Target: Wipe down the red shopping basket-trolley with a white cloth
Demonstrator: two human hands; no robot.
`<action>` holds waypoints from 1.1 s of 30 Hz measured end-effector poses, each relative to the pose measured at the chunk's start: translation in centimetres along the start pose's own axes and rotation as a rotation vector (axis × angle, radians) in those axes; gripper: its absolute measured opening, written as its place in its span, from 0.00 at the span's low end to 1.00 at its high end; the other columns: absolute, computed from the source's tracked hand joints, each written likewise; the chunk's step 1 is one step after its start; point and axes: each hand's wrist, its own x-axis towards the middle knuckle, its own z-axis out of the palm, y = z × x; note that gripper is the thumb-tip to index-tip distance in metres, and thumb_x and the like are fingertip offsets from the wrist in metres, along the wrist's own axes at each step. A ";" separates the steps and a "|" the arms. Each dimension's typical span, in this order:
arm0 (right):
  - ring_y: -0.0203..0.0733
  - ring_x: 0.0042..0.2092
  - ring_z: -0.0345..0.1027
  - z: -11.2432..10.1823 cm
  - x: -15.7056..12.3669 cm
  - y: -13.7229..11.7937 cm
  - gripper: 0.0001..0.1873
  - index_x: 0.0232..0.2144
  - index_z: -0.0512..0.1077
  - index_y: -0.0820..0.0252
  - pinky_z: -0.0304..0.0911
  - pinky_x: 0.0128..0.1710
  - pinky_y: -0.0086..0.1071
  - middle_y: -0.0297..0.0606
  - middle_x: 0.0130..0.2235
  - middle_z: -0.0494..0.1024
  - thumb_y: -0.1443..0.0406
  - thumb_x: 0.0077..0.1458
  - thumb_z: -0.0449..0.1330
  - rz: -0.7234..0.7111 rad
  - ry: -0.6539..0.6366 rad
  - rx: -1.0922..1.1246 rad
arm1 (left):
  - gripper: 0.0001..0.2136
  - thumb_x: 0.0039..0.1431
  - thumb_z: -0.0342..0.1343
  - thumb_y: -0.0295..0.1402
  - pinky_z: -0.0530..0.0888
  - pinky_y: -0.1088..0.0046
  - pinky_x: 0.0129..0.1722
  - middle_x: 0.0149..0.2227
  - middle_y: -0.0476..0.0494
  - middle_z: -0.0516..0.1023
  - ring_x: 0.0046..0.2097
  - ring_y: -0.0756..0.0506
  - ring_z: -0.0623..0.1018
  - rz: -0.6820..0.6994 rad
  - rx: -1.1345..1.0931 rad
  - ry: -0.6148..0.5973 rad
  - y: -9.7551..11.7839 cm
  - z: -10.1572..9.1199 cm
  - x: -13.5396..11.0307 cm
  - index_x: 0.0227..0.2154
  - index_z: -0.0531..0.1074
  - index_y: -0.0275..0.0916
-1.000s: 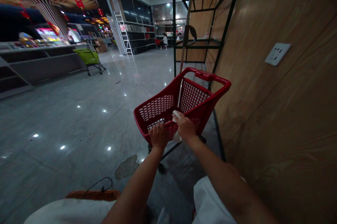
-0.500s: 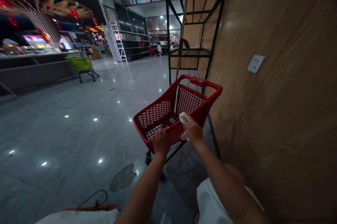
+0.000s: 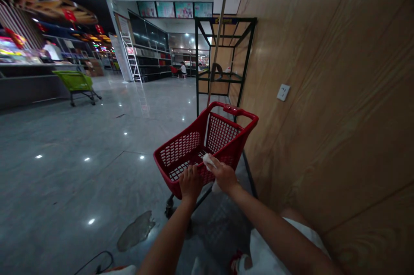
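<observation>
A red plastic shopping cart [image 3: 181, 143] with perforated basket walls stands in front of me, its handle turned away to the upper right. My left hand [image 3: 190, 183] is closed over the near rim of the basket, toward its low front end. Farther along the same rim, my right hand [image 3: 224, 175] presses a white cloth [image 3: 209, 161] against the edge. Part of the cloth hangs down below that hand on the basket's outer side. The two hands are a short distance apart.
A wood-panelled wall [image 3: 300, 137] with a socket [image 3: 283, 92] rises close on the right. Behind the cart stands a dark metal rack [image 3: 226, 80]. A green cart [image 3: 74, 82] is parked left, by a counter. A patch [image 3: 136, 232] marks the floor; a cable [image 3: 97, 260] lies nearby.
My right hand has slid the cloth along the rim toward my left hand. The left hand keeps its hold. The whole view has shifted, so the cart appears lower and farther left.
</observation>
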 end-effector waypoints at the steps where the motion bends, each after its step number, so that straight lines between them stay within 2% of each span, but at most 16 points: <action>1: 0.40 0.46 0.70 -0.6 0.1 0.5 0.28 0.63 0.56 0.42 0.69 0.44 0.35 0.33 0.67 0.51 0.70 0.63 0.46 0.013 -0.019 -0.036 | 0.13 0.57 0.49 0.31 0.64 0.63 0.42 0.44 0.36 0.75 0.43 0.40 0.72 0.010 -0.004 0.002 -0.5 -0.2 -0.2 0.44 0.70 0.36; 4: 0.41 0.43 0.71 -2.8 0.1 3.1 0.26 0.62 0.57 0.42 0.70 0.40 0.36 0.34 0.67 0.53 0.69 0.65 0.43 0.140 -0.088 -0.143 | 0.13 0.57 0.49 0.32 0.64 0.63 0.42 0.44 0.36 0.75 0.43 0.40 0.72 0.046 -0.019 0.012 -2.4 -0.7 -0.7 0.44 0.70 0.36; 7: 0.45 0.45 0.70 -5.3 -0.5 6.8 0.24 0.60 0.61 0.43 0.69 0.40 0.38 0.35 0.66 0.54 0.67 0.66 0.43 0.284 -0.105 -0.208 | 0.14 0.57 0.50 0.33 0.64 0.62 0.42 0.43 0.36 0.75 0.44 0.39 0.72 0.067 -0.026 0.011 -4.4 -1.4 -1.3 0.45 0.70 0.36; 10: 0.49 0.49 0.68 -7.9 -1.3 9.0 0.21 0.56 0.67 0.47 0.66 0.45 0.40 0.35 0.66 0.56 0.64 0.65 0.45 0.281 -0.075 -0.223 | 0.13 0.57 0.50 0.35 0.63 0.62 0.42 0.43 0.37 0.75 0.43 0.39 0.72 0.047 -0.005 0.018 -6.0 -2.5 -2.1 0.44 0.70 0.36; 14: 0.46 0.51 0.67 -9.5 -1.9 8.7 0.20 0.53 0.71 0.45 0.64 0.47 0.36 0.32 0.65 0.58 0.67 0.63 0.48 0.196 0.028 -0.165 | 0.09 0.55 0.50 0.32 0.62 0.62 0.42 0.41 0.39 0.76 0.41 0.39 0.71 0.029 0.039 0.014 -8.1 -3.4 -3.0 0.39 0.70 0.39; 17: 0.41 0.48 0.69 -9.2 -1.6 7.4 0.20 0.54 0.68 0.43 0.66 0.44 0.34 0.31 0.63 0.62 0.63 0.64 0.47 0.327 0.106 -0.102 | 0.09 0.56 0.49 0.32 0.63 0.62 0.42 0.41 0.40 0.75 0.41 0.39 0.71 0.056 0.052 0.026 -10.1 -3.9 -3.5 0.39 0.69 0.39; 20: 0.41 0.44 0.72 -8.6 -1.1 6.0 0.21 0.58 0.64 0.45 0.67 0.43 0.35 0.36 0.62 0.63 0.60 0.65 0.44 0.426 0.091 -0.085 | 0.10 0.54 0.50 0.33 0.63 0.60 0.44 0.40 0.38 0.75 0.42 0.38 0.71 0.025 0.064 0.015 -10.9 -5.0 -3.6 0.39 0.69 0.38; 22: 0.41 0.44 0.72 -8.3 -1.1 4.7 0.23 0.60 0.61 0.46 0.67 0.44 0.36 0.39 0.62 0.62 0.62 0.65 0.44 0.427 0.068 -0.082 | 0.13 0.52 0.52 0.34 0.62 0.58 0.50 0.42 0.36 0.74 0.46 0.37 0.70 0.006 0.046 0.030 -9.7 -5.8 -3.2 0.41 0.69 0.36; 23: 0.41 0.44 0.72 -8.1 -1.1 3.9 0.23 0.60 0.60 0.47 0.67 0.44 0.36 0.39 0.63 0.60 0.63 0.65 0.44 0.409 0.054 -0.074 | 0.15 0.52 0.52 0.35 0.60 0.58 0.54 0.45 0.35 0.73 0.50 0.37 0.69 0.025 0.018 0.042 -8.4 -6.2 -2.8 0.43 0.68 0.35; 25: 0.41 0.45 0.72 -7.5 -1.2 1.9 0.24 0.61 0.59 0.47 0.67 0.45 0.35 0.39 0.64 0.59 0.66 0.64 0.45 0.337 0.024 -0.046 | 0.23 0.51 0.54 0.34 0.56 0.60 0.58 0.51 0.34 0.70 0.55 0.38 0.66 0.174 -0.080 0.014 -4.8 -6.6 -1.7 0.51 0.64 0.35; 27: 0.40 0.46 0.72 -6.7 -1.2 -0.3 0.25 0.61 0.59 0.47 0.67 0.45 0.34 0.38 0.64 0.58 0.67 0.63 0.46 0.237 -0.003 -0.010 | 0.26 0.52 0.53 0.34 0.55 0.61 0.59 0.53 0.37 0.69 0.56 0.40 0.66 0.266 -0.164 -0.059 -0.7 -6.7 -0.6 0.55 0.61 0.36; 28: 0.40 0.45 0.72 -6.3 -1.3 -1.3 0.25 0.61 0.59 0.47 0.67 0.44 0.33 0.38 0.64 0.58 0.67 0.62 0.46 0.198 -0.016 0.003 | 0.25 0.53 0.53 0.34 0.57 0.61 0.58 0.52 0.36 0.70 0.54 0.40 0.67 0.245 -0.180 -0.105 1.2 -6.6 -0.1 0.54 0.62 0.36; 30: 0.41 0.45 0.72 -5.7 -1.3 -2.4 0.27 0.61 0.58 0.46 0.68 0.42 0.33 0.38 0.64 0.59 0.68 0.61 0.48 0.151 -0.045 0.004 | 0.20 0.55 0.50 0.33 0.60 0.59 0.54 0.49 0.34 0.72 0.51 0.38 0.70 0.112 -0.165 -0.164 3.7 -6.4 0.6 0.52 0.64 0.33; 33: 0.42 0.45 0.72 -6.6 -1.6 -1.6 0.29 0.61 0.58 0.42 0.69 0.41 0.34 0.37 0.63 0.61 0.69 0.59 0.49 0.130 -0.100 -0.056 | 0.21 0.54 0.50 0.31 0.60 0.60 0.53 0.51 0.34 0.70 0.52 0.38 0.68 0.087 -0.188 -0.195 4.2 -6.0 0.8 0.52 0.63 0.34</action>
